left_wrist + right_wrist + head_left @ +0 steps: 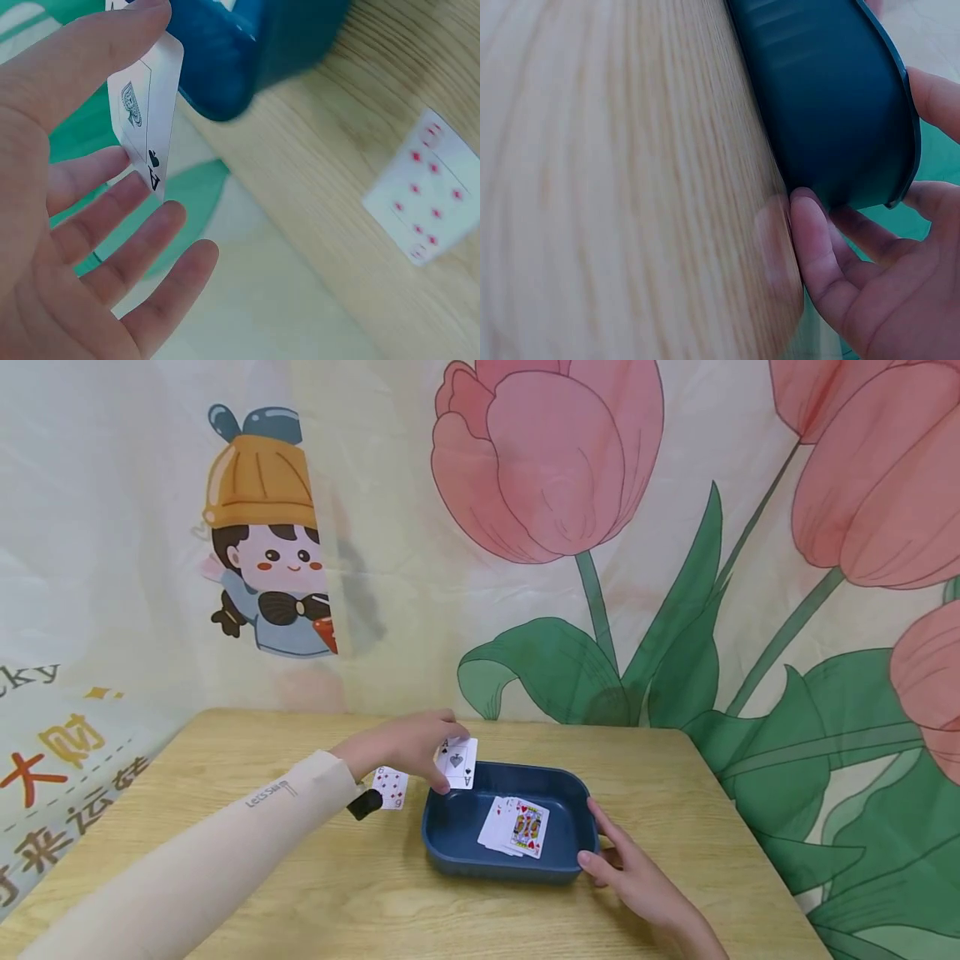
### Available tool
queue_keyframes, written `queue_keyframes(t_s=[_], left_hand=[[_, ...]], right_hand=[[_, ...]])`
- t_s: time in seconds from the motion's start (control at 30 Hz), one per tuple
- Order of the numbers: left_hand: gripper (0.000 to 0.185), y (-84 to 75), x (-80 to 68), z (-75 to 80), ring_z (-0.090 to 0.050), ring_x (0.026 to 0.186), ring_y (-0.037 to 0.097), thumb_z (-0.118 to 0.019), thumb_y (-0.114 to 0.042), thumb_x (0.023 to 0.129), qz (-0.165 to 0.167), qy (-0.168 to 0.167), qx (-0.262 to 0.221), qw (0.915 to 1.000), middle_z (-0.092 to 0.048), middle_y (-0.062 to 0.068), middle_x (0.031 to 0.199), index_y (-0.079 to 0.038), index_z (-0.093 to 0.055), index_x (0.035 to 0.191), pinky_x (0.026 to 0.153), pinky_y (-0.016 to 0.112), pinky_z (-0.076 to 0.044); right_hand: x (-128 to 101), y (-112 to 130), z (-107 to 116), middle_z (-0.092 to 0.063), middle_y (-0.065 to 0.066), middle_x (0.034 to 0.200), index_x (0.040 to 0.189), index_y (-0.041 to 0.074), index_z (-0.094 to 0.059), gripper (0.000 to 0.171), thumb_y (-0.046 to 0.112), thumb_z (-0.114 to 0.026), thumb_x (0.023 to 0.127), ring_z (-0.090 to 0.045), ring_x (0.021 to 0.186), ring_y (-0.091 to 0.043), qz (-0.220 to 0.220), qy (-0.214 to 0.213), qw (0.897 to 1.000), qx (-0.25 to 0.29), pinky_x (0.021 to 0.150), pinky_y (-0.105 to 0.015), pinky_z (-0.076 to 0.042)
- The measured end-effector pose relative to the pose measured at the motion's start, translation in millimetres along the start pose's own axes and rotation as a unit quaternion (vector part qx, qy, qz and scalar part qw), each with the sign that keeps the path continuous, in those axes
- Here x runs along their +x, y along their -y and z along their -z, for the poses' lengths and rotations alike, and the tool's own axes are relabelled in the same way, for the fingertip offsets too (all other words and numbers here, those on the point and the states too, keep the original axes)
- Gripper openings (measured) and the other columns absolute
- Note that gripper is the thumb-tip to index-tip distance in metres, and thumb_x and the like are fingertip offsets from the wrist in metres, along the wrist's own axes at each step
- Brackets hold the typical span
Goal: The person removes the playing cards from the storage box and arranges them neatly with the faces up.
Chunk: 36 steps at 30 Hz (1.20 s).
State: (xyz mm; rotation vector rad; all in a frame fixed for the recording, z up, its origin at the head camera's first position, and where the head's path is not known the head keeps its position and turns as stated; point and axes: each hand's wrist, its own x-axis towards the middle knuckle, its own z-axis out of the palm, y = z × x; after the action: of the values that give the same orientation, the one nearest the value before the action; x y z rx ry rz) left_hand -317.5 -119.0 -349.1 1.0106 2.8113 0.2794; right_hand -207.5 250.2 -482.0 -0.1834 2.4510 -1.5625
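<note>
My left hand (411, 745) pinches an ace of spades (459, 765) over the left end of a dark blue rectangular tray (450, 865). In the left wrist view the thumb lies across the upper part of the ace (133, 112), and the other fingers are spread behind and below it. At the tray's right end, my right hand (628, 870) holds the rim and side wall. The right wrist view shows its fingertips low against the tray wall (832, 112), close to the table. Inside the tray, a king of hearts (529, 830) tops several overlapping cards.
A card with red diamonds (390, 790) lies face up on the wooden table (315, 893), left of the tray. A black device (365, 804) sits at the left wrist. Behind the table hangs a cloth (390, 527) printed with tulips and a cartoon figure.
</note>
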Motion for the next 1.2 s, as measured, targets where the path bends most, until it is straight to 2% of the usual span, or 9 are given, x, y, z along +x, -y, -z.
queue_keyframes(t_s=[0.2,0.43,0.87,1.2], left_hand=[[0.083,27.0,-16.3,-1.1,-0.060,0.117,0.027,-0.096,-0.035,0.077,0.029,-0.002,-0.007,0.9995,-0.060,0.011,0.138,-0.007,-0.061,0.147,0.102,0.047,-0.054],[0.082,55.0,-29.8,-10.4,-0.058,0.114,0.028,-0.098,-0.033,0.077,0.051,0.002,-0.016,0.9986,-0.060,0.012,0.137,-0.008,-0.062,0.146,0.102,0.050,-0.053],[0.081,97.9,-49.9,-32.5,-0.059,0.117,0.033,-0.099,-0.033,0.074,0.115,0.028,-0.005,0.9930,-0.058,0.016,0.143,-0.013,-0.064,0.144,0.106,0.059,-0.050],[0.078,122.1,-63.2,-40.5,-0.058,0.124,0.037,-0.098,-0.032,0.076,0.138,0.053,-0.019,0.9888,-0.056,0.018,0.147,-0.014,-0.064,0.144,0.110,0.066,-0.045]], right_hand=[[0.0,0.3,0.9,-0.032,-0.022,0.168,0.170,0.034,-0.024,0.079,0.039,-0.069,0.104,-0.065,0.117,-0.028,0.002,0.000,1.000,0.004,0.086,-0.035,-0.059],[0.5,-1.8,0.4,-0.031,-0.022,0.168,0.170,0.034,-0.023,0.079,0.038,-0.068,0.105,-0.065,0.117,-0.027,0.002,0.004,1.000,0.008,0.086,-0.035,-0.059],[1.0,0.5,0.3,-0.032,-0.022,0.168,0.170,0.032,-0.023,0.080,0.037,-0.068,0.105,-0.065,0.116,-0.028,0.006,0.007,1.000,0.005,0.086,-0.034,-0.058],[1.1,-0.5,1.4,-0.032,-0.022,0.168,0.170,0.034,-0.023,0.080,0.038,-0.068,0.105,-0.064,0.120,-0.029,0.007,0.005,1.000,0.004,0.087,-0.035,-0.059]])
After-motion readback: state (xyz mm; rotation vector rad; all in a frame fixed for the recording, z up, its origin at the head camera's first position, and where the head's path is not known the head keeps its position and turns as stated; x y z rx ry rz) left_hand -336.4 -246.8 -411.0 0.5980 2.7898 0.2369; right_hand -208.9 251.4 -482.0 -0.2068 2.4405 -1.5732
